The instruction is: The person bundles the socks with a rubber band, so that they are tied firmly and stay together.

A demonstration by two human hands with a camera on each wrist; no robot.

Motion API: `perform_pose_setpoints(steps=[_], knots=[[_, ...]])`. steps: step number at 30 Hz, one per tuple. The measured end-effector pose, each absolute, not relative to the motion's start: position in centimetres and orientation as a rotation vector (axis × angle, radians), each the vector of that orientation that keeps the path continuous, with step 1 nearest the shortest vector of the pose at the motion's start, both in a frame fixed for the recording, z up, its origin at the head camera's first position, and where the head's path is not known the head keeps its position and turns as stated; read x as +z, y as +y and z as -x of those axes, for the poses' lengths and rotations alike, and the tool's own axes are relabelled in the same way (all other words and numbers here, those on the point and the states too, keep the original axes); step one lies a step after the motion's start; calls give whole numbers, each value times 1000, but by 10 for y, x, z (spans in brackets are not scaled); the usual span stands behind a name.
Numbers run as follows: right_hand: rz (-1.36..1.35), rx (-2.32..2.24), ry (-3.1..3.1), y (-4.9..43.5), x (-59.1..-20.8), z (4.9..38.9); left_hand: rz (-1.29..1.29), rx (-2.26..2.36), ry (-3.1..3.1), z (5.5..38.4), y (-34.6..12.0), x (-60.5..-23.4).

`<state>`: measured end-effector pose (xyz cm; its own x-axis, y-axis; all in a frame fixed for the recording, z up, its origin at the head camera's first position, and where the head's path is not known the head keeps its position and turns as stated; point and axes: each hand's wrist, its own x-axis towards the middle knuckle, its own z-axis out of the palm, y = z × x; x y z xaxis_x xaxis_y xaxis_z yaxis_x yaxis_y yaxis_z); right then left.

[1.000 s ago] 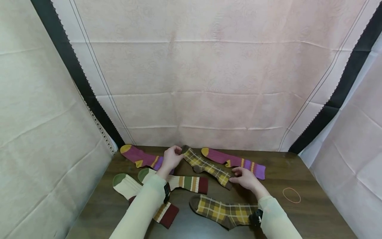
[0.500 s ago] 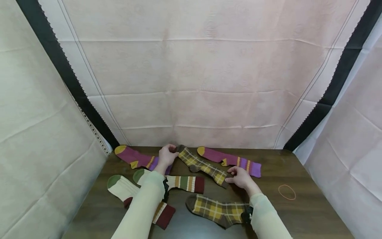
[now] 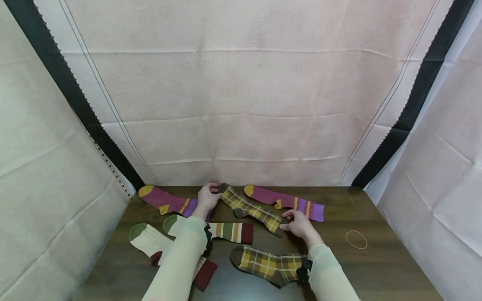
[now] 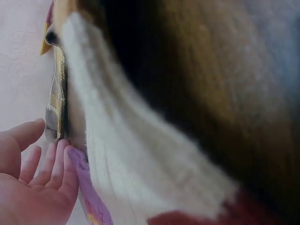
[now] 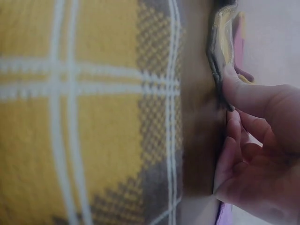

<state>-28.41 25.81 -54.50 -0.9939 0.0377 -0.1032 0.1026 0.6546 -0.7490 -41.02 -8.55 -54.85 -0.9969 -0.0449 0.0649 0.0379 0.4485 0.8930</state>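
Note:
A yellow-and-brown plaid sock (image 3: 250,209) lies slantwise on the table between my hands. My left hand (image 3: 208,200) is at its dark toe; in the left wrist view the fingers (image 4: 56,171) are nearly straight, with the tips right at the toe. At the cuff, my right hand (image 3: 299,225) pinches the edge between thumb and forefinger, as the right wrist view shows. A matching plaid sock (image 3: 269,264) lies nearer, its cuff end partly hidden by my right wrist.
Purple socks with yellow toes lie at the back left (image 3: 165,200) and back right (image 3: 284,200). Two cream socks with striped cuffs (image 3: 229,232) lie at left, partly under my left arm. A rubber band (image 3: 356,240) is at right. A pale fabric wall (image 3: 244,104) rises behind the table.
The head view has shifted slightly, so everything appears a little further left. Both hands stay at the two ends of the same plaid sock.

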Motion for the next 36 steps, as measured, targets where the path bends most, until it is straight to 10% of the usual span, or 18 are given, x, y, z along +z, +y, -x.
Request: perform_pose_setpoints(steps=[36], knots=[[-122,-1263,2775,258,-544,283,-64,-1529,-2708,412,-83,-546]])
